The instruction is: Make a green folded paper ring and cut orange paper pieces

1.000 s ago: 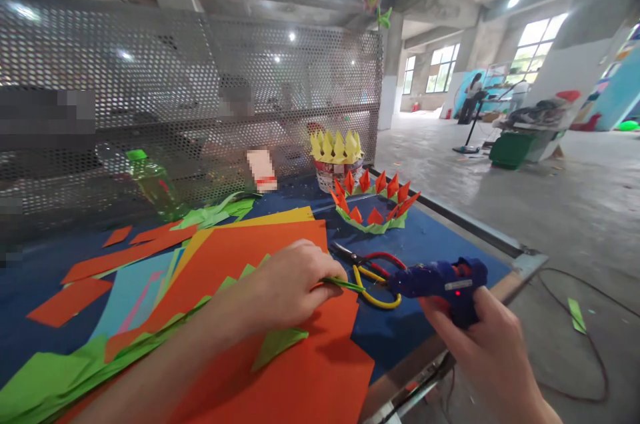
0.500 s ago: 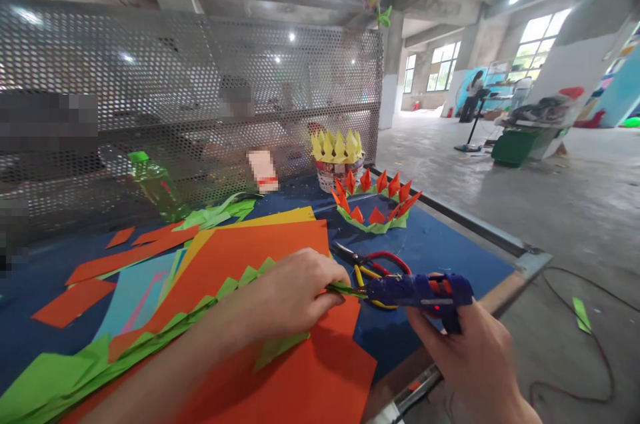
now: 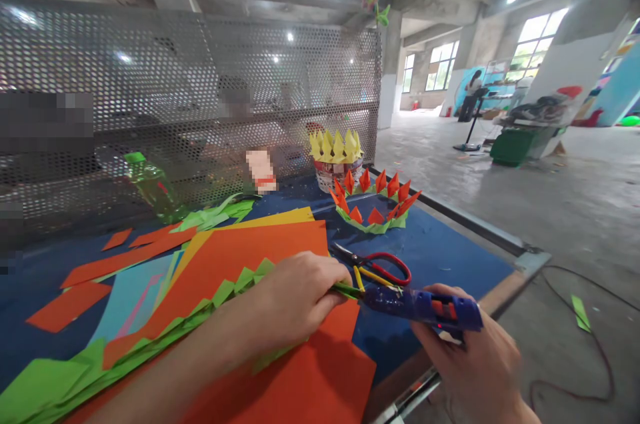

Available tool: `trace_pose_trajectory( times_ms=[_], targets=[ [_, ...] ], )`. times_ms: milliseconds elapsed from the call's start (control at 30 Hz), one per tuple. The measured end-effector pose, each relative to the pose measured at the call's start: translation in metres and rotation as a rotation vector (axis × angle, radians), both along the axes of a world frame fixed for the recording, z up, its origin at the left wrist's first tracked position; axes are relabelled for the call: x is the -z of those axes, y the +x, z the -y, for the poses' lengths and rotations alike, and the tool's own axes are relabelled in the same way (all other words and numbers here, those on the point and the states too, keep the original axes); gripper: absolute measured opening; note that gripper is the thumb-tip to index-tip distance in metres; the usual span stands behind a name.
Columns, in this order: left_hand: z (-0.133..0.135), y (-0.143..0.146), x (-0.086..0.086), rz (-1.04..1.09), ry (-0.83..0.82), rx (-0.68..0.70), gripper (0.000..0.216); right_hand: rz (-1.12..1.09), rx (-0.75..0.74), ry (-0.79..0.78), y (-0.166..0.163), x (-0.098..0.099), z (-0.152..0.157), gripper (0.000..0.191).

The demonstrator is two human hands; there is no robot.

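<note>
Above the blue worktop [image 3: 445,247], over orange sheets [image 3: 280,244], the left hand [image 3: 311,289] pinches folded green paper [image 3: 346,290] with its end sticking out, seemingly to steady it for the glue gun [image 3: 417,307], which the right hand [image 3: 475,352] grips nearly level, aimed at that end.

The table [image 3: 460,257] has a blue top, with a metal rail [image 3: 450,214] right of the scissors [image 3: 356,259], which lie flat on the blue. Beyond the scissors sits an orange-and-green crown [image 3: 367,225]; farther beyond, a pot [image 3: 327,177]. Left of the scissors spread orange sheets [image 3: 275,241] over yellow paper [image 3: 295,216]; farther left, blue paper [image 3: 120,301], then orange scraps [image 3: 70,307]. Green scraps [image 3: 217,214] lie left of and beyond the scissors, near a bottle [image 3: 155,187]. Well left of the scissors, on the near side, lies one end of a green strip [image 3: 45,387].
</note>
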State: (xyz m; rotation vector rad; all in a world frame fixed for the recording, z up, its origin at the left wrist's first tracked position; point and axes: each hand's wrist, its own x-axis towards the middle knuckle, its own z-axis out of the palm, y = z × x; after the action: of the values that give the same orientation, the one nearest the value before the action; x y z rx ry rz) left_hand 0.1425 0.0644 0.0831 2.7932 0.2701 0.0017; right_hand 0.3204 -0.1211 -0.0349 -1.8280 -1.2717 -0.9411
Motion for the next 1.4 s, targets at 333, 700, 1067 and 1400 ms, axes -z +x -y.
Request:
trace_pose_trajectory(
  times_ms=[333,700,1067,1400],
  targets=[
    [0.013,0.002,-0.006,-0.067,0.144,-0.02,0.02,-0.023,-0.015,-0.007,0.0,0.001,-0.001,0.028],
    [0.02,0.004,-0.004,-0.088,0.358,0.003,0.029,-0.018,-0.022,-0.034,-0.001,-0.001,0.001,0.024],
    [0.019,0.004,-0.004,-0.072,0.353,0.008,0.027,-0.007,-0.033,-0.038,-0.002,-0.004,0.0,0.021],
    [0.016,0.003,0.0,-0.055,0.341,0.0,0.03,0.008,-0.019,-0.053,0.002,-0.003,0.005,0.019]
  ],
)
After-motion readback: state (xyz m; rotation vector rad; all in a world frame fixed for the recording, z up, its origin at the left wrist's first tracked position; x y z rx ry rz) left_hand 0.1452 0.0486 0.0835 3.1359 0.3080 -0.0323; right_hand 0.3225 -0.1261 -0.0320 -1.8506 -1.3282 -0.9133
